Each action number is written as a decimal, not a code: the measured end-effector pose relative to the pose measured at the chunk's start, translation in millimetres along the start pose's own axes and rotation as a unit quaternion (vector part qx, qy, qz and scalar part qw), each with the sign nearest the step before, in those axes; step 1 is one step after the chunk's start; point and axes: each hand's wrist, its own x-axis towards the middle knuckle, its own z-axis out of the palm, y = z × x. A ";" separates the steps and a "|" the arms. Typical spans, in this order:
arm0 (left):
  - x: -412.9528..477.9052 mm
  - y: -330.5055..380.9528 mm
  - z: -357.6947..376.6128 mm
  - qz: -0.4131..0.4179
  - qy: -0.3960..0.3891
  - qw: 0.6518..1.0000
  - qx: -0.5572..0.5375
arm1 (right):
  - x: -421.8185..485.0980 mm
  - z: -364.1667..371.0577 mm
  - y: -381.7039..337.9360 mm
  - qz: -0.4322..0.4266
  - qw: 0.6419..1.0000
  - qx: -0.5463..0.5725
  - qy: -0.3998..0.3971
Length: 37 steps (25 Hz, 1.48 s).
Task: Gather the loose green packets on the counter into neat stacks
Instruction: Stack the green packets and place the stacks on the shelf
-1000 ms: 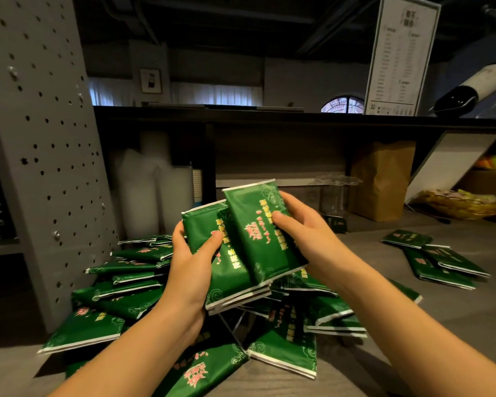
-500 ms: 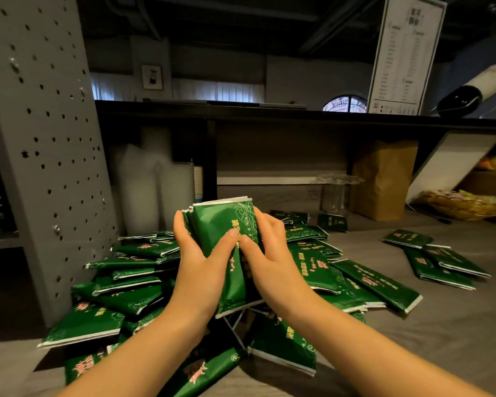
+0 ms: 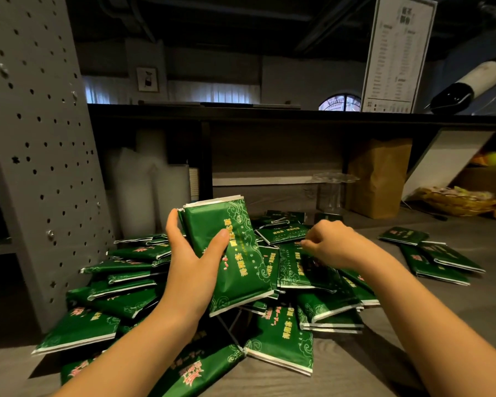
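My left hand [image 3: 194, 265] grips a small stack of green packets [image 3: 235, 265] held upright above the heap, thumb across the front packet. Under it a loose heap of green packets [image 3: 121, 302] covers the grey counter [image 3: 441, 310]. My right hand [image 3: 331, 243] reaches down to a packet [image 3: 295, 267] lying on top of the heap at the right, with curled fingertips touching its upper edge; a firm hold does not show. Three more packets [image 3: 430, 256] lie apart at the far right.
A grey pegboard panel [image 3: 38, 144] stands at the left against the heap. Behind are white plastic cups [image 3: 143, 193], a clear container [image 3: 331, 193], a brown paper bag [image 3: 377, 179] and a basket of snacks [image 3: 458, 200]. A dark shelf [image 3: 269, 114] overhangs, with a menu card [image 3: 395, 53].
My right hand has let go of the held stack and moved right and down onto the heap. My left hand now holds the squared stack alone.
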 end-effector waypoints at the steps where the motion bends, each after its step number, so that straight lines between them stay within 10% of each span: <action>1: 0.8 -0.4 -0.3 0.000 0.002 1.000 -0.002 | -1.5 2.7 -4.2 -0.001 1.000 -0.010 -0.012; 14: 2.5 -3.0 -1.5 0.000 -0.004 1.000 -0.019 | -6.9 11.5 -13.0 0.004 0.997 -0.061 -0.038; 19: 5.1 -3.7 -3.8 -0.013 -0.004 0.999 -0.030 | -3.2 6.1 -6.0 -0.008 0.992 -0.041 0.116; 23: 8.0 -4.2 -5.3 -0.034 0.007 0.998 -0.060 | -5.6 -0.4 -12.9 -0.095 0.936 0.223 0.256; 27: 9.6 -3.9 -7.1 -0.060 0.020 0.994 -0.087 | -23.5 -1.3 -42.1 -0.155 0.803 0.552 0.161; 33: 14.2 -4.4 -9.1 -0.079 0.040 0.991 -0.095 | -27.0 3.9 -59.3 -0.144 0.736 0.642 0.158; 37: 12.8 -3.9 -7.7 -0.072 0.044 0.992 -0.089 | -32.6 7.3 -64.0 -0.160 0.761 0.618 0.112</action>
